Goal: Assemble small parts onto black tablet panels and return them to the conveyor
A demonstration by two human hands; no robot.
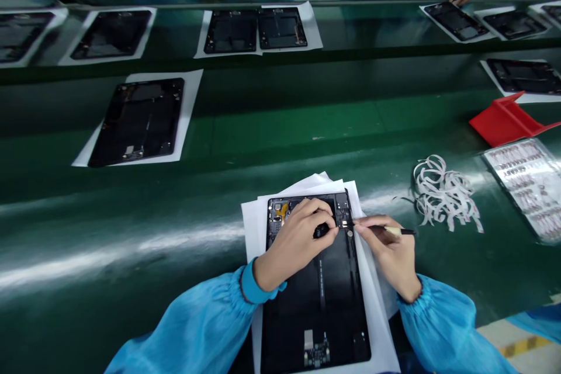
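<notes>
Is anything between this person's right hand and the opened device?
Nothing visible is: the right hand holds a slim tool, its tip at the upper right of the device. The left hand is beside that tip.

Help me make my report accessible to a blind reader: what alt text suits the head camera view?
A person's left hand covers part of the upper area of an opened black tablet while the right hand points a slim tool at its upper right side. White sheets lie under it on a green bench, with tangled white strips to the right.
</notes>
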